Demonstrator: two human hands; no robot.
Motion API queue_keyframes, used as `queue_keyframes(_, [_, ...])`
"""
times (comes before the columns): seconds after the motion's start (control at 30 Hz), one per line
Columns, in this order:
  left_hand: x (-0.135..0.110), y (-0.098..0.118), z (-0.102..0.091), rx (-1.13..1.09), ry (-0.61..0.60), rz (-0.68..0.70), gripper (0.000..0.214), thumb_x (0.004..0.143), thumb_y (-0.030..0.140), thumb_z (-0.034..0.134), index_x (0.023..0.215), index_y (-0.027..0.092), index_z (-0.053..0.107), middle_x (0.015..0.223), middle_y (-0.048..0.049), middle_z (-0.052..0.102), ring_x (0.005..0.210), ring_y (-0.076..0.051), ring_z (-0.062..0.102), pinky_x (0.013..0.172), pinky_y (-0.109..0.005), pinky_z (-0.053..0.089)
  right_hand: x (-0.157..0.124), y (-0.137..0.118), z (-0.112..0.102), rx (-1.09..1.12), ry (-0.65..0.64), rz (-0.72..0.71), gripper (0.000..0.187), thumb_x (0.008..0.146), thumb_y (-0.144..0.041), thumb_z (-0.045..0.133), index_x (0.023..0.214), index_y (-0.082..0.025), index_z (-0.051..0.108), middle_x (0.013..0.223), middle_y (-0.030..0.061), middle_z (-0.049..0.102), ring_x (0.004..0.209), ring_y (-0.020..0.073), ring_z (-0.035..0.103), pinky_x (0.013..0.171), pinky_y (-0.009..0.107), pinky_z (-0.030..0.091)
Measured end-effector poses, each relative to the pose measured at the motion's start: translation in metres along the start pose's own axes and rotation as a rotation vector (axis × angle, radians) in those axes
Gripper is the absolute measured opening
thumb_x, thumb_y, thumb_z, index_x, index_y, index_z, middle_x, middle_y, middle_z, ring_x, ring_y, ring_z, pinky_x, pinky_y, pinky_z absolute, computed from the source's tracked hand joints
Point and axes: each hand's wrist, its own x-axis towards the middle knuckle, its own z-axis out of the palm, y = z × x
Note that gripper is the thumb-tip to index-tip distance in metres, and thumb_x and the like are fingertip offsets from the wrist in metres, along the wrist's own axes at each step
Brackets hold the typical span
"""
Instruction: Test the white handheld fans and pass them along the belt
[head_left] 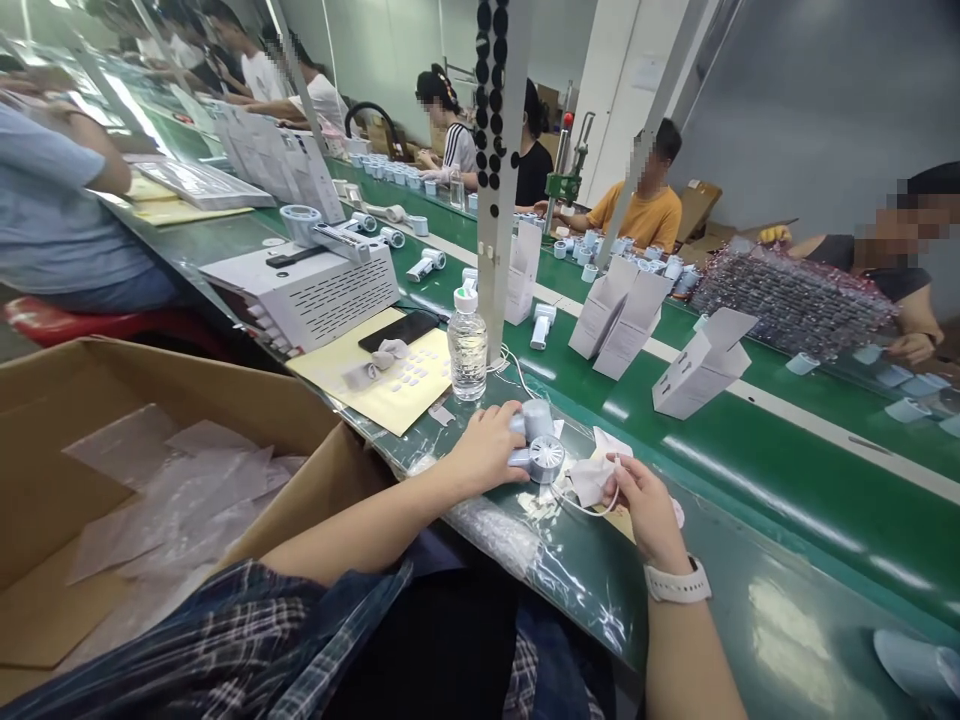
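My left hand (489,447) is closed round the handles of two light-blue handheld fans on the green bench top. The nearer fan (547,458) shows its round slotted face, while the farther one (537,418) lies just beyond it. A white cable (591,512) curves from beside the nearer fan to my right hand (651,505), whose thumb and fingers pinch its end. Crumpled white paper (589,478) lies between the hands, close to the right fingertips. My fingers partly hide the fans' handles.
A clear water bottle (468,348) stands near a yellow sheet (397,400) with a dark phone (398,331). Cartons (701,362) and more fans (543,325) sit on the green conveyor (795,455). At left, a cardboard box (45,400) holds plastic bags (195,500). Co-workers sit across the line.
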Motion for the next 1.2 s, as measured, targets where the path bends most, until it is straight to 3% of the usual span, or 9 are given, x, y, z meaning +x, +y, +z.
queue_keyframes(0.17, [0.008, -0.003, 0.006, -0.107, -0.07, 0.074, 0.036, 0.073, 0.046, 0.081, 0.098, 0.021, 0.078, 0.131, -0.0141, 0.052, 0.121, -0.034, 0.053, 0.104, -0.044, 0.045, -0.004, -0.004, 0.0, 0.097, -0.027, 0.001, 0.062, 0.063, -0.065, 0.081, 0.096, -0.015, 0.068, 0.056, -0.0049, 0.057, 0.054, 0.0142, 0.055, 0.06, 0.032, 0.05])
queue_keyframes(0.3, [0.026, -0.011, -0.009, -0.299, -0.12, 0.112, 0.036, 0.075, 0.049, 0.077, 0.097, 0.02, 0.077, 0.126, -0.0134, 0.057, 0.118, -0.034, 0.056, 0.103, -0.046, 0.044, -0.006, -0.002, 0.005, 0.119, -0.061, -0.063, 0.05, 0.071, -0.062, 0.078, 0.087, -0.016, 0.066, 0.055, -0.0047, 0.058, 0.053, 0.0133, 0.055, 0.058, 0.03, 0.049])
queue_keyframes(0.47, [0.048, 0.017, -0.026, -1.238, 0.072, 0.288, 0.069, 0.07, 0.075, 0.071, 0.109, 0.018, 0.07, 0.116, -0.0126, 0.066, 0.109, -0.03, 0.061, 0.094, -0.043, 0.048, -0.009, 0.006, 0.024, 0.066, -0.126, -0.118, 0.042, 0.08, -0.058, 0.073, 0.08, -0.017, 0.064, 0.058, -0.0031, 0.061, 0.054, 0.013, 0.057, 0.059, 0.028, 0.048])
queue_keyframes(0.57, [0.068, 0.046, -0.013, -1.745, 0.058, 0.307, 0.074, 0.059, 0.075, 0.079, 0.101, 0.016, 0.069, 0.104, -0.012, 0.071, 0.105, -0.03, 0.066, 0.091, -0.041, 0.051, -0.009, 0.01, 0.029, -0.001, -0.156, -0.126, 0.042, 0.082, -0.059, 0.071, 0.078, -0.018, 0.064, 0.061, -0.0023, 0.062, 0.057, 0.0135, 0.058, 0.062, 0.028, 0.049])
queue_keyframes(0.67, [0.086, 0.059, 0.01, -2.016, 0.046, 0.211, 0.069, 0.053, 0.07, 0.086, 0.089, 0.015, 0.068, 0.097, -0.0115, 0.074, 0.106, -0.032, 0.068, 0.092, -0.041, 0.053, -0.012, 0.011, 0.029, -0.058, -0.148, -0.116, 0.045, 0.08, -0.064, 0.07, 0.078, -0.019, 0.064, 0.064, -0.0012, 0.063, 0.061, 0.0149, 0.059, 0.064, 0.03, 0.05])
queue_keyframes(0.8, [0.092, 0.052, 0.029, -2.169, -0.086, 0.098, 0.066, 0.062, 0.075, 0.077, 0.084, 0.015, 0.066, 0.092, -0.0122, 0.075, 0.112, -0.034, 0.067, 0.093, -0.042, 0.054, -0.02, 0.008, 0.033, -0.079, -0.157, -0.107, 0.043, 0.081, -0.064, 0.069, 0.08, -0.021, 0.066, 0.067, -0.0008, 0.063, 0.064, 0.0159, 0.06, 0.066, 0.03, 0.05])
queue_keyframes(0.9, [0.087, 0.05, 0.028, -2.22, -0.125, 0.135, 0.07, 0.062, 0.083, 0.07, 0.077, 0.015, 0.064, 0.098, -0.0135, 0.074, 0.116, -0.035, 0.066, 0.094, -0.043, 0.054, -0.027, 0.007, 0.04, -0.105, -0.188, -0.117, 0.04, 0.085, -0.061, 0.066, 0.08, -0.021, 0.066, 0.065, -0.0012, 0.063, 0.064, 0.0152, 0.059, 0.067, 0.029, 0.049])
queue_keyframes(1.07, [0.079, 0.058, 0.021, -2.207, -0.158, 0.229, 0.076, 0.049, 0.088, 0.072, 0.069, 0.015, 0.061, 0.104, -0.0144, 0.074, 0.115, -0.035, 0.066, 0.092, -0.041, 0.054, -0.03, 0.009, 0.046, -0.133, -0.221, -0.131, 0.043, 0.084, -0.063, 0.066, 0.075, -0.021, 0.065, 0.064, -0.0006, 0.063, 0.062, 0.015, 0.058, 0.066, 0.03, 0.047])
queue_keyframes(1.2, [0.079, 0.058, 0.02, -2.173, -0.11, 0.264, 0.078, 0.047, 0.09, 0.069, 0.066, 0.015, 0.061, 0.104, -0.0137, 0.074, 0.105, -0.032, 0.069, 0.083, -0.037, 0.055, -0.03, 0.011, 0.043, -0.135, -0.136, -0.166, 0.041, 0.087, -0.061, 0.064, 0.079, -0.021, 0.065, 0.063, -0.0014, 0.063, 0.062, 0.015, 0.058, 0.066, 0.029, 0.047])
